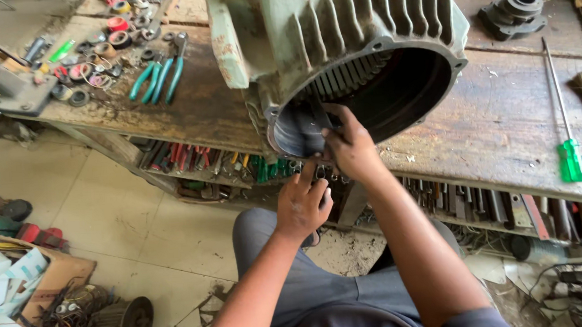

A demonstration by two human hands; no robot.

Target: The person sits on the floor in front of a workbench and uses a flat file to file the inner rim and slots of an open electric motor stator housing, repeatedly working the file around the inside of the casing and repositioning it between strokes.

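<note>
Your right hand [352, 146] is gripping a dark tool [320, 118], fingers clamped, inside the green motor housing [337, 39]. The housing's open bore is facing you, axis lying along the surface [503, 117]. Your left hand [302, 206] is hanging below, fingers curled, holding nothing visible.

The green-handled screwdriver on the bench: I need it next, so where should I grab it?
Probably grip the green handle, coming from the bench's near edge: the screwdriver lies flat, handle toward you, thin shaft pointing away, nothing touching it.

Soft, even daylight fills the scene, bright on the pale floor tiles [98, 209] and on the wooden counter [503, 110]. Shadows are mild and diffuse; the deepest dark sits inside the round opening of the green motor housing [336, 26] and on the shelf under the counter. No harsh glare shows. Focus is sharp mid-frame, and the wide lens bends lines slightly toward the edges.
</note>
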